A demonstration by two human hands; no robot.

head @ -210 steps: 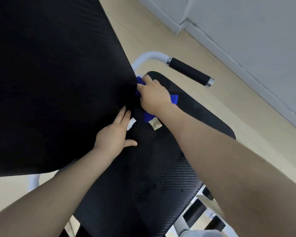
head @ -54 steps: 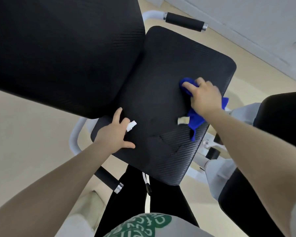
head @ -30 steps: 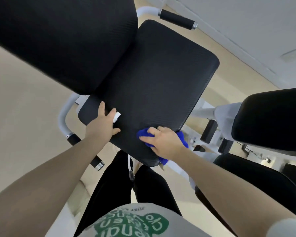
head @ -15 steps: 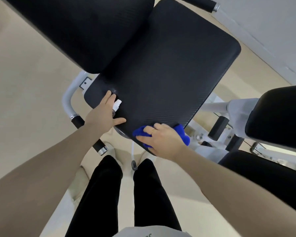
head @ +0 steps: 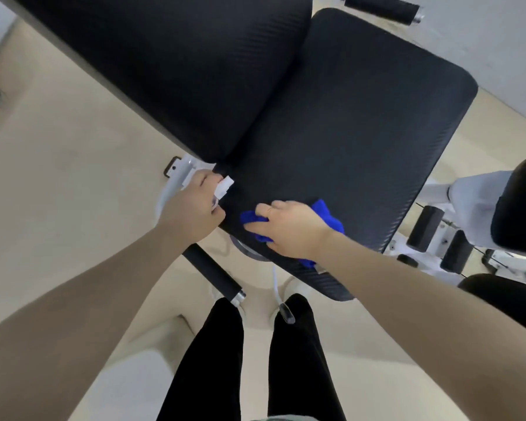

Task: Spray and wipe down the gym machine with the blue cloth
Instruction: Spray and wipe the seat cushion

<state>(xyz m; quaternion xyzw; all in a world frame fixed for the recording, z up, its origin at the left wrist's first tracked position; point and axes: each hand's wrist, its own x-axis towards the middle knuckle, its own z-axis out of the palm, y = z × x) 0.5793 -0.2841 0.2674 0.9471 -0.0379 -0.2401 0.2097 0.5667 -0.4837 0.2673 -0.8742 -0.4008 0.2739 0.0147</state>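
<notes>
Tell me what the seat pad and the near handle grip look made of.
Seat pad: probably black vinyl with a matte carbon-weave texture; fine diagonal ribbing shows. Handle grip: likely black foam or rubber, dull, ending in a shiny metal cap.

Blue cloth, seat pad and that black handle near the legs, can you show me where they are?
blue cloth (head: 328, 215): head view, bunched part right of the knuckles.
seat pad (head: 346, 132): head view, middle of its black top.
black handle (head: 213, 276): head view, foam grip's middle.

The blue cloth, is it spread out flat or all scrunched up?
Scrunched up. The blue cloth bunches in folds under the right hand, which presses it onto the seat pad.
</notes>
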